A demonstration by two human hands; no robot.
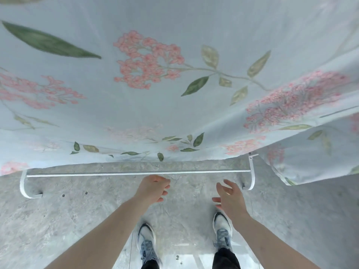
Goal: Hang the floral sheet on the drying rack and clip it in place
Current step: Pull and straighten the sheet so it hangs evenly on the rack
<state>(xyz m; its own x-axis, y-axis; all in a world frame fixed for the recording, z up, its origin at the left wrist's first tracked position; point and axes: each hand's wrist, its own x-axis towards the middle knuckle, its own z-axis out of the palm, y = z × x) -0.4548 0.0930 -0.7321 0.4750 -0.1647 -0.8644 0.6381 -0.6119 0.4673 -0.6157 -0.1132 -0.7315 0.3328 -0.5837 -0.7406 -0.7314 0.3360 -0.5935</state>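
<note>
The pale blue cotton sheet printed with pink flower clusters and green leaves already hangs over the white metal drying rack, spread wide so that it covers the whole upper part of the view. Its lower hem falls just short of the rack's thin white bottom bar, which runs level above the grey mottled concrete floor between two curved white feet. At the rack's right end a second fold of the same sheet drops lower than the main hem and hangs past the right foot, so the drape looks uneven on that side.

Both hands are held out in front of the sheet, below its hem and apart from it. The left hand has its fingers loosely curled and holds nothing. The right hand is spread, fingers relaxed and parted, also holding nothing. Below them stand the person's two grey and white trainers on the floor.

By my reading the hanging is done or nearly so. No clip shows anywhere on the fabric or in either hand, and the top rail is hidden behind the sheet, so clipping appears to remain, perhaps after the lower right fold is evened out.
</note>
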